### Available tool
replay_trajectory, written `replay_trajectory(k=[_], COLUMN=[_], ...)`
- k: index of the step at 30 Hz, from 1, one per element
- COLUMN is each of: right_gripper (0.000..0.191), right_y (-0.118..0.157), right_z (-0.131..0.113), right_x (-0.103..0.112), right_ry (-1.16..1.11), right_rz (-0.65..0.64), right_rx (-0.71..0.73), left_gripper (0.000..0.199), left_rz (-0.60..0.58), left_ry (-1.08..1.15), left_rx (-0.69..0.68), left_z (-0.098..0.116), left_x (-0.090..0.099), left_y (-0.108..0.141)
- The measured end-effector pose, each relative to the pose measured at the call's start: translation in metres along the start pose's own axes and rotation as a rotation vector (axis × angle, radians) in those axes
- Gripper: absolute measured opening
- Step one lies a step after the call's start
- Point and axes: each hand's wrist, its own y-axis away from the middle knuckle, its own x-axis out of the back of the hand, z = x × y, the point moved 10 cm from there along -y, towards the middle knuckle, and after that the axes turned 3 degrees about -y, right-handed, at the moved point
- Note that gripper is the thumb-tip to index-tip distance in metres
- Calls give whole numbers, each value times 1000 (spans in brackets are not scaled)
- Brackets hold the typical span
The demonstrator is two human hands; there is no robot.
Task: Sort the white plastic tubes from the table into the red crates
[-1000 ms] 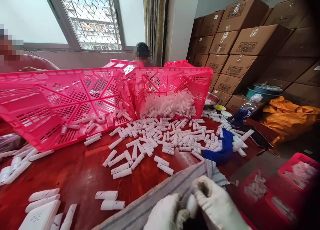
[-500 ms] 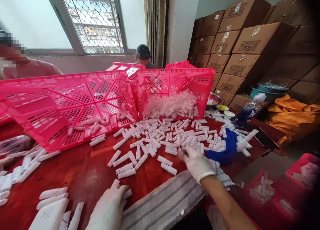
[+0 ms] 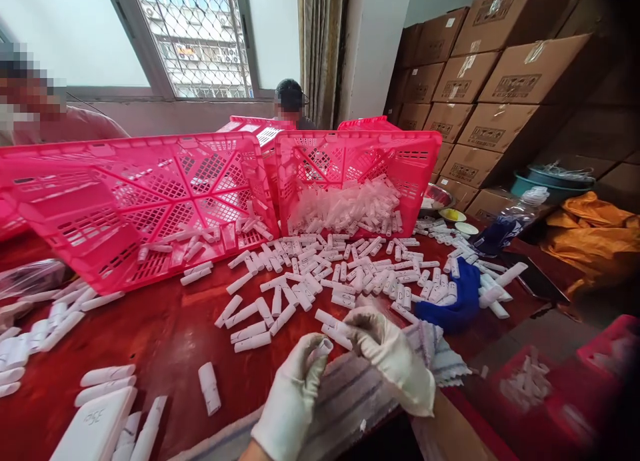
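My left hand (image 3: pixel 295 387), in a white glove, is closed on a short white tube (image 3: pixel 325 346); the tube's open end faces up to the right. Just to the right, my right hand (image 3: pixel 390 357), also gloved, has its fingers curled together in a pinch. What sits between those fingers is hidden. Two white printed tubes (image 3: pixel 330 321) lie on the red table right beside its fingertips. Both hands are over a grey striped towel (image 3: pixel 345 401). A single white tube (image 3: pixel 209 389) lies left of my left hand.
A heap of white tubes (image 3: pixel 300 264) spreads before pink crates (image 3: pixel 200 161). At right are a blue cloth (image 3: pixel 450 311), a bottle of dark liquid (image 3: pixel 505 227) and stacked cartons (image 3: pixel 500 124). A white device with digits (image 3: pixel 97 424) lies front left. Two people sit beyond the crates.
My left hand has moved right and up, leaving a tube on the table where it was. My right hand has turned inward, and the two hands are now close together.
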Motion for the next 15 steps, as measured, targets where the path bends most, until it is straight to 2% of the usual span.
replay_trajectory(k=[3, 6, 8, 11, 13, 15], right_gripper=[24, 23, 28, 38, 43, 44], right_y=[13, 14, 14, 18, 21, 23], right_z=[-2, -9, -13, -19, -25, -28], right_x=[-11, -9, -16, -32, -39, -37], right_ry=[-106, -28, 56, 119, 113, 62], right_rz=[-88, -120, -197, -271, -265, -205], right_rx=[-66, -81, -94, -136, -119, -73], left_gripper=[29, 28, 26, 27, 31, 32], left_rz=[-3, -3, 4, 107, 170, 228], left_ry=[-26, -180, -319, -475, -554, -656], left_rx=[-13, -20, -113, -311, -400, -452], left_z=[6, -2, -3, 0, 0, -1], left_x=[-1, -1, -7, -15, -19, -18], left_y=[5, 9, 13, 20, 22, 23])
